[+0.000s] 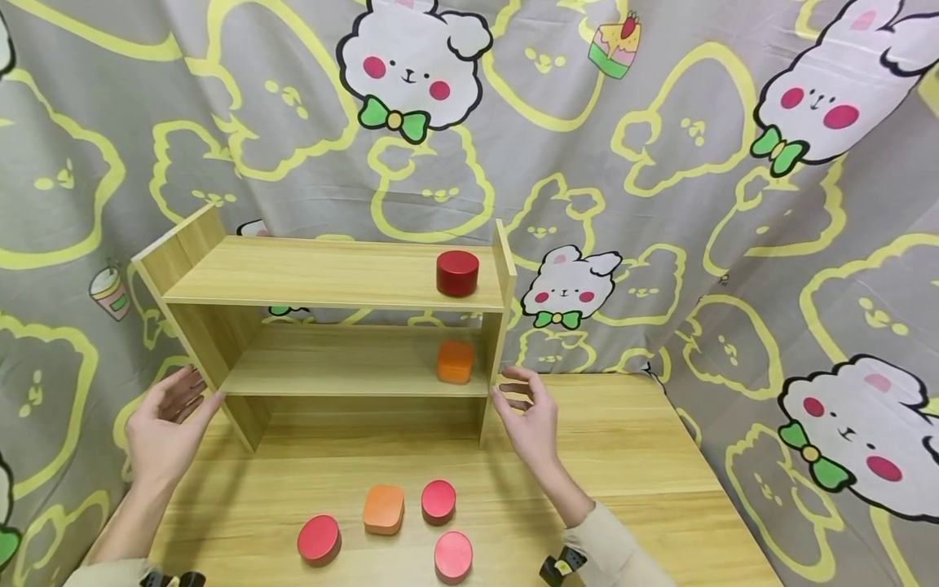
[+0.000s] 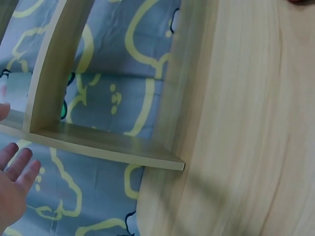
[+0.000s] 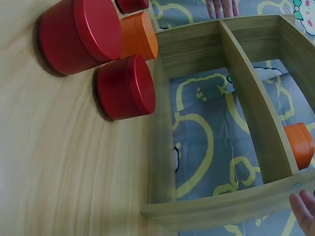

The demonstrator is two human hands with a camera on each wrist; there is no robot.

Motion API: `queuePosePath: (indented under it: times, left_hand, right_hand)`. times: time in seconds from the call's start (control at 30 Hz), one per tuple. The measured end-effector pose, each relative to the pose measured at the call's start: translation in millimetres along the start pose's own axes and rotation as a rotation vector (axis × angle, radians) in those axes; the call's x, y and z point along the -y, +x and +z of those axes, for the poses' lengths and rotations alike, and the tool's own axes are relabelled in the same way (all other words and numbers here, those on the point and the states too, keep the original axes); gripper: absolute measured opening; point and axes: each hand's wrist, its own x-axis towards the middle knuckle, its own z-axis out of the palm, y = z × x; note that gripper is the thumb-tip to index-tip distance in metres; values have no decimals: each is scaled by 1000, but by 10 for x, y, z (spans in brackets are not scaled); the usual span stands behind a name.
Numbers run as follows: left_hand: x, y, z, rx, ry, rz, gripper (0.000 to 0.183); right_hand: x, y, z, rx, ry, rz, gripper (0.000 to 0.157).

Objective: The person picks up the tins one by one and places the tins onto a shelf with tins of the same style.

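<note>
A two-tier wooden shelf [image 1: 330, 359] stands on the table between my hands. My left hand [image 1: 165, 425] is at its left side panel, thumb at the front edge and fingers loosely bent outside. On the opposite side, my right hand [image 1: 534, 417] is held the same way by the right panel. Neither hand appears to grip the shelf; whether the thumbs touch it, I cannot tell. A dark red round tin [image 1: 457, 274] sits at the right end of the top board. Below it, an orange square tin [image 1: 455, 364] sits on the lower board.
In front of the shelf, an orange square tin [image 1: 384, 509] lies on the wooden table [image 1: 601, 456] among several round red tins, one at the left [image 1: 319, 540] and one nearest the front [image 1: 453, 557]. A grey patterned curtain [image 1: 645, 204] hangs behind and along both sides.
</note>
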Motion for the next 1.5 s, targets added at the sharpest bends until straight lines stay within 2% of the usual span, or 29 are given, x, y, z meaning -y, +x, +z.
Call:
queuePosePath:
  times: [0.07,0.27,0.53,0.83,1.03,1.23,1.5]
  left_hand:
    - [-8,19,15,-2,10,-22,56]
    - [-9,65,63,-5,-50,-73,52]
    - [19,108,73,13,8,-68,38]
    - [16,150,56,26,46,-93,34]
    - [29,164,73,18,25,-70,36]
    - [25,163,103,22,-35,-68,38]
    - [19,135,133,32,-5,-16,33]
  right_hand:
    - [-10,18,30,-2,8,3,36]
    - [-37,46,103,-2,31,8,36]
    - [-74,78,155,-27,25,15,35]
    - [-65,99,185,-52,30,3,33]
    - [55,103,217,-70,-5,44,33]
    - [98,101,183,-72,-4,37,34]
    - [135,111,135,-75,7,45,34]
